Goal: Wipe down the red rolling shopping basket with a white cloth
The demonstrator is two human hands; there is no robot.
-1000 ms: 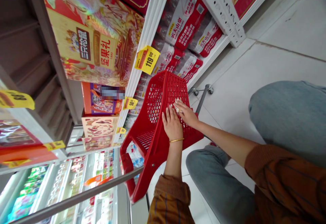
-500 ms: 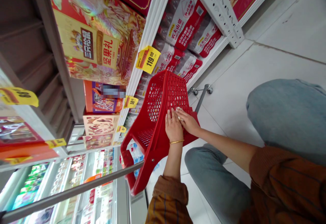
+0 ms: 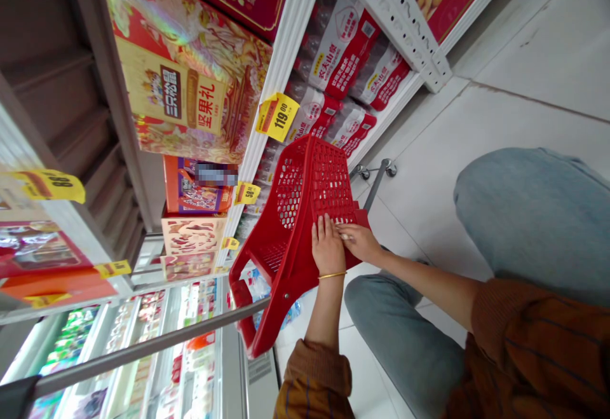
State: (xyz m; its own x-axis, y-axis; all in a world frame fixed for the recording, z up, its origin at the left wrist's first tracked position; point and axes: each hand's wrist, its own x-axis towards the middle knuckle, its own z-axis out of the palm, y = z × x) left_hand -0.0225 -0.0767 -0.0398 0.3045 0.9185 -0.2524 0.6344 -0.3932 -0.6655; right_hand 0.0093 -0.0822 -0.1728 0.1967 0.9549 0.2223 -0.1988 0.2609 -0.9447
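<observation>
Shop aisle, white tiled floor (image 3: pixel 500 120), shelving (image 3: pixel 281 56) running along the left of the head view. Squatting low beside it, knees in blue denim at the right.

Red plastic basket (image 3: pixel 295 215): tipping on its side next to the lowest shelf, perforated wall facing up, wheeled metal frame (image 3: pixel 376 174) showing just behind it.

Left hand (image 3: pixel 328 247): lying flat on the basket's upper wall, fingers straight and close together, gripping nothing; gold bangle (image 3: pixel 331 274) sitting at the wrist.

Right hand (image 3: pixel 359 242): resting on the same wall just beside the left hand, fingers curling loosely over a small pale wad (image 3: pixel 344 236) (mostly hidden; material not clear) and pressing it against the plastic. Both sleeves in brown striped cloth.

Shelf contents: large nut gift box (image 3: pixel 190 95) standing on the upper level, yellow price tag (image 3: pixel 279 117) reading 119.00 hanging at the shelf edge, shrink-wrapped bottled water packs (image 3: pixel 343 56) stacking on the lowest level behind the basket. Chilled display case (image 3: pixel 143 349) glowing at lower left.
</observation>
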